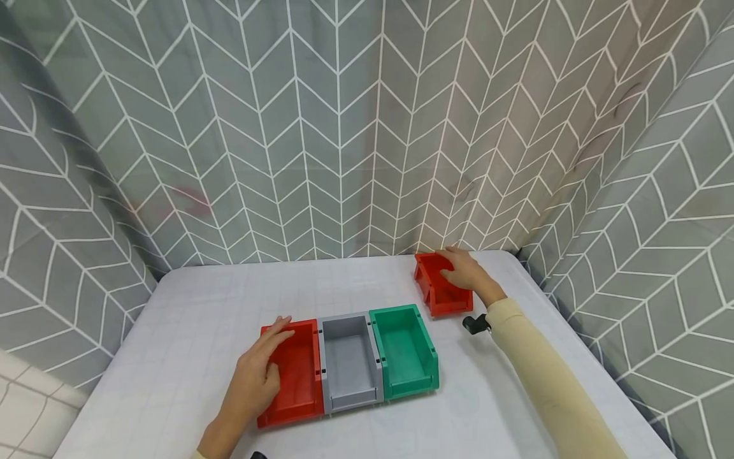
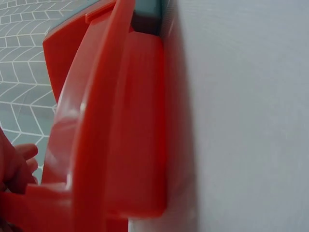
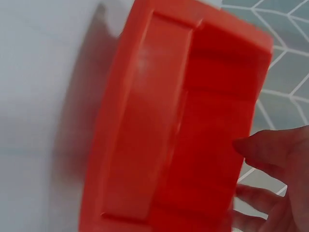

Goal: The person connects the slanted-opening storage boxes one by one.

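Note:
Three open-fronted plastic storage bins stand side by side on the table: a red bin (image 1: pixel 298 373) at the left, a grey bin (image 1: pixel 348 360) in the middle and a green bin (image 1: pixel 404 350) at the right. My left hand (image 1: pixel 255 376) rests at the left wall of the left red bin, fingers extended towards its far corner and thumb over the inside. Farther back on the right, my right hand (image 1: pixel 463 271) grips a second red bin (image 3: pixel 207 125) at its side wall, thumb on the inner side and fingers beyond the rim. Nothing lies inside the bins.
A white cloth covers the table (image 1: pixel 218 299). Grey curtains (image 1: pixel 355 127) with white zigzag lines hang behind it and along both sides. A small black device (image 1: pixel 474 324) sits at the right wrist, by the cream sleeve (image 1: pixel 550 376).

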{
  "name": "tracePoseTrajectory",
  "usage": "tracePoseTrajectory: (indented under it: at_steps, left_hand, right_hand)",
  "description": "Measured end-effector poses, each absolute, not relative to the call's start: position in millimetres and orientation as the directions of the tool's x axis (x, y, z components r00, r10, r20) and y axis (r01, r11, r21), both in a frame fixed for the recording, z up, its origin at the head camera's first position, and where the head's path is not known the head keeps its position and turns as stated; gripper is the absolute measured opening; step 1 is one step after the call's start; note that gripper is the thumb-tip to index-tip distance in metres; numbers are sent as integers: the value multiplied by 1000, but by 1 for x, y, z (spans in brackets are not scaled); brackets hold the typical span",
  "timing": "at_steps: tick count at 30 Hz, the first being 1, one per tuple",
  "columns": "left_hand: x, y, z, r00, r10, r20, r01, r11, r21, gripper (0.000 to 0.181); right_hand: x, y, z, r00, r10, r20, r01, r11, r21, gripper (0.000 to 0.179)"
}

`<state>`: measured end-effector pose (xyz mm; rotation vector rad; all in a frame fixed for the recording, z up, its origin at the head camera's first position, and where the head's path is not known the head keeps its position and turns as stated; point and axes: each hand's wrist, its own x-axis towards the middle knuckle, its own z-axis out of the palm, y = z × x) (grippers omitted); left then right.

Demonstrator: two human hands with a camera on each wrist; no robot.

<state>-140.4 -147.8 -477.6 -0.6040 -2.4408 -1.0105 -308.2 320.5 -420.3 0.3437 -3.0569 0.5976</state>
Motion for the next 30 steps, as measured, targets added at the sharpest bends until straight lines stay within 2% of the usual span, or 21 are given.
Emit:
tracePoseTrajectory:
  at_steps: [7, 13, 20, 30]
  left_hand:
    - [-139, -145, -480, -790, 175, 588, 536, 663, 523, 62]
    - [-138, -143, -481, -774, 144, 616, 542, 653, 529, 59]
    - [-138, -142, -480, -772, 144, 619, 548, 645, 533, 60]
    - [-138, -143, -482, -773, 148, 616, 543, 656, 524, 59]
  right_hand:
    - [-316, 336, -429, -966, -246, 78, -257, 888, -382, 53]
    - [-318, 342, -430, -962, -246, 117, -272, 856, -439, 49]
    - [-317, 345, -432, -957, -255, 142, -291, 819, -495, 49]
    - [-318, 348, -436, -956, -240, 167, -292, 812, -505, 49]
